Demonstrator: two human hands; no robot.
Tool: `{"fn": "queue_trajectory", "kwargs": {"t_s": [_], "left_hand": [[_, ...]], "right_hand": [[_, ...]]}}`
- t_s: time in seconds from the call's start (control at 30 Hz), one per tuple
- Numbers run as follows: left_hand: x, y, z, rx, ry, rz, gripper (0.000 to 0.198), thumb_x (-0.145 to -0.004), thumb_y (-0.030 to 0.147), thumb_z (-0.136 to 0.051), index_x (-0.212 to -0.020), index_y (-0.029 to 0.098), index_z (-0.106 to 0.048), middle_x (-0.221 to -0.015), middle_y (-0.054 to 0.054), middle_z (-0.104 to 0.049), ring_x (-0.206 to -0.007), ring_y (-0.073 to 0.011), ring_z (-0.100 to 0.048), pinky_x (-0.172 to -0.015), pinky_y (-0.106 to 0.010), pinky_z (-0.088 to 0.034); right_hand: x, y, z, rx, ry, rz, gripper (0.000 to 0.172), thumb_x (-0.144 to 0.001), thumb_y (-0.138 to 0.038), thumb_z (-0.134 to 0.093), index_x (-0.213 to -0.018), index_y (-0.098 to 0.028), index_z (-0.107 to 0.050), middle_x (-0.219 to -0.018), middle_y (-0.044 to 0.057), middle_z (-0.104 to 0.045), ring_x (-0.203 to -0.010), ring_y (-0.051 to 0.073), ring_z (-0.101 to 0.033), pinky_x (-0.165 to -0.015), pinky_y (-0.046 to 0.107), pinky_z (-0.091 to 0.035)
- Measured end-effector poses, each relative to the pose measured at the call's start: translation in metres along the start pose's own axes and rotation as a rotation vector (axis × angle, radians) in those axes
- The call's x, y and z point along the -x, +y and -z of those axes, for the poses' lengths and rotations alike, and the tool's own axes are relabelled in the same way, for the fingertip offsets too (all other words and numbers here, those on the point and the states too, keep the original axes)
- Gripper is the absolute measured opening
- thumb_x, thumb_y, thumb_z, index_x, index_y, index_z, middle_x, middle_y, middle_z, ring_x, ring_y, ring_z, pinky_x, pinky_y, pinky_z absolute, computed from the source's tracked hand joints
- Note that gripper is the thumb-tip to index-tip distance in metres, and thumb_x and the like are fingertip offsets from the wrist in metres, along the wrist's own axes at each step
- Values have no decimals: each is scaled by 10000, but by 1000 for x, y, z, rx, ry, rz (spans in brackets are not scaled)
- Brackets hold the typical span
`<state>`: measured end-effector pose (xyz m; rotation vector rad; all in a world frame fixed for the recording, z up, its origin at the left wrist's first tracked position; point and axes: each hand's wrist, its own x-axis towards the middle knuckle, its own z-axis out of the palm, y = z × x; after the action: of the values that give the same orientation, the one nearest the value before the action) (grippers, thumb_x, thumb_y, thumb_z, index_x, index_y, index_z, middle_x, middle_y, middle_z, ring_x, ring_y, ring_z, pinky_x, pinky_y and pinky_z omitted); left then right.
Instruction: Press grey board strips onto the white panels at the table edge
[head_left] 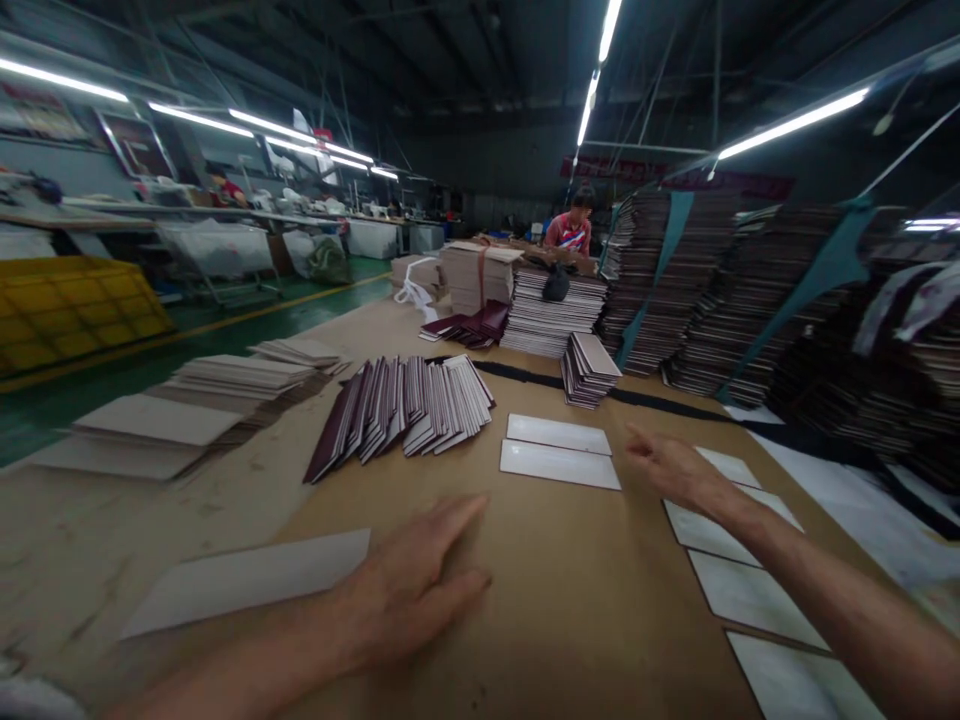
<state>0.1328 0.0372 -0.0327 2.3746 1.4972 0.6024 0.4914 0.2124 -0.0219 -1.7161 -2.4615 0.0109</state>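
Note:
My left hand (409, 585) lies flat on the brown cardboard table top (570, 590), fingers stretched out, holding nothing. A white card (251, 580) lies just left of it. My right hand (671, 468) reaches forward over the table with fingers extended and nothing in it. It hovers between two white cards (559, 450) lying side by side and a column of white cards (739, 560) on the right. A fanned row of maroon-edged boards (405, 410) rests beyond my left hand.
Flat grey board stacks (202, 410) sit at the left. A small stack (589, 368) and tall piles of boards (750, 300) fill the back and right. A person in a red shirt (570, 230) works at the far end. A yellow crate (75, 310) stands at the far left.

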Motion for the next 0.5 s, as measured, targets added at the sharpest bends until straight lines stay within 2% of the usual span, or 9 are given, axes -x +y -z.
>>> {"fn": "queue_trajectory", "kwargs": {"t_s": [0.1, 0.17, 0.23, 0.37, 0.5], "left_hand": [[-50, 10, -9, -28, -63, 76, 679, -905, 370, -503, -1494, 68, -349, -1544, -248, -433, -1446, -369, -401, -1152, -591, -375], [-73, 14, -19, -71, -72, 186, 674, -898, 334, -486, -1479, 25, -337, -1553, -293, -389, -1445, -399, -386, -1136, -622, -367], [-86, 18, -28, -99, -58, 259, 654, -886, 289, -477, -1472, 34, -334, -1516, -311, -428, -1407, -420, -428, -1089, -659, -387], [-91, 21, -36, -98, -57, 310, 661, -882, 250, -469, -1498, 77, -305, -1486, -276, -482, -1401, -414, -433, -1093, -647, -381], [-71, 30, -30, -40, -100, 343, 689, -871, 271, -498, -1508, 79, -315, -1517, -245, -462, -1403, -402, -438, -1130, -577, -382]], "right_hand": [[21, -5, -11, -87, -52, 24, 272, -902, -185, -463, -1115, -198, -631, -932, 47, -739, -827, 208, -692, -692, 279, -471], [28, -12, -16, -126, -56, 60, 273, -870, -164, -491, -1099, -211, -631, -977, 44, -732, -889, 209, -687, -738, 280, -473], [33, -19, -19, -152, -49, 82, 316, -860, -155, -506, -1152, -211, -616, -1027, 56, -726, -944, 219, -680, -785, 296, -475], [47, -30, -20, -187, -39, 83, 365, -897, -182, -494, -1256, -183, -560, -1062, 98, -721, -980, 242, -682, -833, 335, -488], [79, -40, -18, -205, -51, 76, 384, -945, -253, -434, -1303, -142, -521, -1117, 161, -708, -1047, 286, -673, -891, 403, -509]]}}
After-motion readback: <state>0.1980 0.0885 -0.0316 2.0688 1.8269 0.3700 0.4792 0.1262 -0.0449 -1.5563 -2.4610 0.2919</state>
